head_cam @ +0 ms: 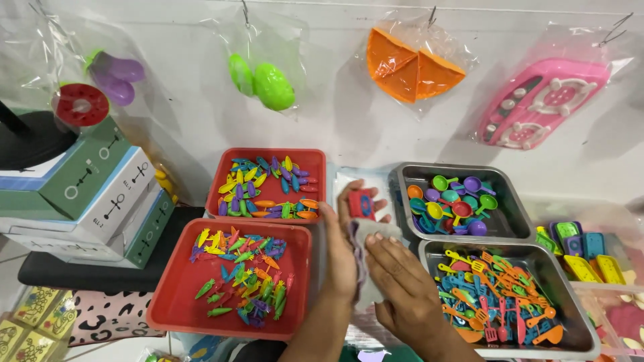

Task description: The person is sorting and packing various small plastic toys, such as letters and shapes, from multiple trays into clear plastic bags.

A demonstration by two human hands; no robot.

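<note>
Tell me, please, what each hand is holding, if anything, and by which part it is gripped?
The left hand holds a small red and blue toy piece, pinched at its edges by the fingertips. The right hand rests on a greyish cloth draped over the left hand.
</note>
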